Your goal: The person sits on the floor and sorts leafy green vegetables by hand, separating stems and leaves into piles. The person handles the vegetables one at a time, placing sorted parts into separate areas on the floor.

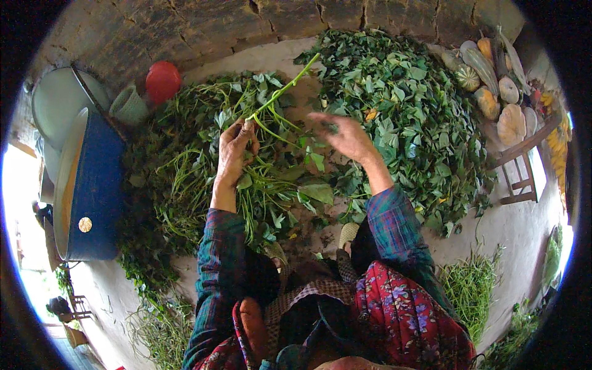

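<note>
Between its thumb and fingers my left hand (237, 147) grips a long green vine stem (286, 89), which slants up to the right. Thin side stalks hang off the stem. My right hand (343, 134), blurred, is raised to the right of it with fingers apart and nothing visible in them. Under my left hand spreads a tangled heap of leafy vines and stalks (189, 171). Beyond my right hand lies a large pile of loose green leaves (407, 125). Between the two heaps, leaf scraps lie on the floor (335, 206).
At the left stand a blue tub (99, 194), a pale basket (129, 105) and a red round object (163, 82). Pumpkins and squashes (511, 122) crowd the upper right, near a wooden chair (522, 178). A bundle of green stems (469, 286) lies at the lower right.
</note>
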`<act>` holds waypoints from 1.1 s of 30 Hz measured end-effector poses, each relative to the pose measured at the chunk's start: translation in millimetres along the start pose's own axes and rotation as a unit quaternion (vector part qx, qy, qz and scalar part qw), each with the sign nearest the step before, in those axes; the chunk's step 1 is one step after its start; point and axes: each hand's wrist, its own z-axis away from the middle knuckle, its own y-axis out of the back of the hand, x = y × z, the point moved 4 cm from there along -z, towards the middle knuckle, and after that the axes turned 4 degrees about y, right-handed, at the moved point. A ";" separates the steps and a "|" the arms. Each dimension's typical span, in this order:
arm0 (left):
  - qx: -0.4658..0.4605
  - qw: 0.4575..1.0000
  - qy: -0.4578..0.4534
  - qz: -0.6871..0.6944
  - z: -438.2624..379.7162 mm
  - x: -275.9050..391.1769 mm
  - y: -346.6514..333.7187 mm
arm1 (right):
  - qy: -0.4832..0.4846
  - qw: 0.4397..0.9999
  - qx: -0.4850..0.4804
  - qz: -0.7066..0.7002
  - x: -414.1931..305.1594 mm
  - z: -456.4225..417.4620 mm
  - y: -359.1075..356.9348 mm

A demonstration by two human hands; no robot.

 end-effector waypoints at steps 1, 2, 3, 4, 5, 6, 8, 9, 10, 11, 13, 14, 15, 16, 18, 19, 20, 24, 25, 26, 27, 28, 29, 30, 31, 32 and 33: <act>0.003 1.000 -0.014 0.000 -1.4 0.0 -2.6 | 0.016 1.000 -0.027 0.000 -6.4 0.9 -8.4; 0.006 1.000 -0.028 0.000 -2.2 0.2 -3.4 | 0.032 0.998 -0.054 -0.001 -12.3 1.6 -14.6; 0.010 1.000 -0.013 0.017 -2.7 -1.6 -2.1 | 0.010 0.996 -0.087 0.033 -14.2 2.2 -19.1; 0.012 0.999 0.003 0.036 -3.5 -1.9 -3.1 | -0.013 0.990 -0.120 0.070 -12.8 4.4 -21.0; 0.013 0.998 0.018 0.055 -4.2 -2.2 -3.9 | -0.036 0.982 -0.153 0.106 -11.2 5.9 -21.9; 0.018 0.999 0.017 0.048 -4.9 -0.9 -4.4 | -0.049 0.980 -0.147 0.126 -6.5 6.2 -18.9; 0.037 0.999 0.016 0.029 -3.5 2.0 4.9 | -0.067 0.976 -0.141 0.155 -2.1 2.2 -20.2; 0.050 0.998 -0.014 0.031 -6.9 -2.9 11.3 | -0.075 0.980 -0.136 0.123 -0.7 2.2 -19.9; 0.051 0.998 -0.005 0.030 -7.1 -3.3 13.6 | -0.073 0.985 -0.127 0.093 -1.7 2.4 -16.9; 0.052 0.998 0.003 0.028 -6.8 -3.6 16.2 | -0.070 0.988 -0.118 0.063 -2.7 2.9 -13.3; 0.059 0.997 -0.009 0.039 -9.4 -3.9 22.5 | -0.068 0.992 -0.111 0.005 -7.6 3.2 -11.1; 0.062 0.997 0.001 0.035 -9.4 -6.2 27.6 | -0.080 0.988 -0.120 -0.049 -10.5 3.3 -11.9; 0.066 0.997 0.012 0.030 -8.5 -8.6 33.5 | -0.092 0.982 -0.131 -0.103 -13.6 3.5 -12.0; 0.068 0.997 0.024 0.026 -6.5 -9.0 34.6 | -0.107 0.972 -0.141 -0.156 -16.7 4.7 -12.3; 0.065 0.996 0.038 0.050 -9.6 -9.4 31.8 | -0.121 0.967 -0.144 -0.172 -18.6 5.2 -11.5; 0.062 0.996 0.050 0.043 -10.8 -11.0 32.5 | -0.131 0.969 -0.139 -0.154 -22.2 5.8 -10.0; 0.058 0.996 0.062 0.037 -11.7 -12.6 33.3 | -0.141 0.972 -0.133 -0.137 -23.8 6.8 -10.6; 0.052 0.998 0.021 0.017 -11.9 -21.5 41.9 | -0.061 0.997 -0.040 0.018 -31.9 3.4 -24.2; 0.040 0.998 0.033 0.020 -12.7 -21.7 37.1 | -0.063 0.998 -0.006 0.018 -28.9 4.5 -24.1; 0.029 0.998 0.045 0.023 -13.3 -21.4 33.3 | -0.074 0.996 0.018 0.040 -25.1 6.6 -20.1; 0.017 0.998 0.057 0.025 -13.7 -21.3 28.6 | -0.084 0.994 0.043 0.063 -21.6 9.0 -16.0; 0.024 0.998 0.051 0.039 -13.6 -22.7 30.3 | -0.090 0.991 0.065 0.078 -21.3 7.1 -16.6; 0.030 0.997 0.045 0.053 -13.7 -24.6 30.5 | -0.075 0.985 0.111 0.104 -21.4 2.1 -12.9; 0.036 0.996 0.039 0.068 -13.3 -26.0 32.3 | -0.158 0.972 0.051 0.166 -13.2 -0.6 -3.8; 0.031 0.996 0.045 0.075 -12.7 -26.4 32.5 | -0.171 0.959 0.079 0.210 -14.4 -2.0 9.4; 0.029 0.995 0.047 0.082 -12.0 -22.5 29.7 | -0.185 0.942 0.110 0.258 -13.5 -1.3 24.7; 0.026 0.994 0.049 0.090 -10.9 -18.7 27.0 | -0.142 0.902 0.154 0.378 -6.3 1.3 36.4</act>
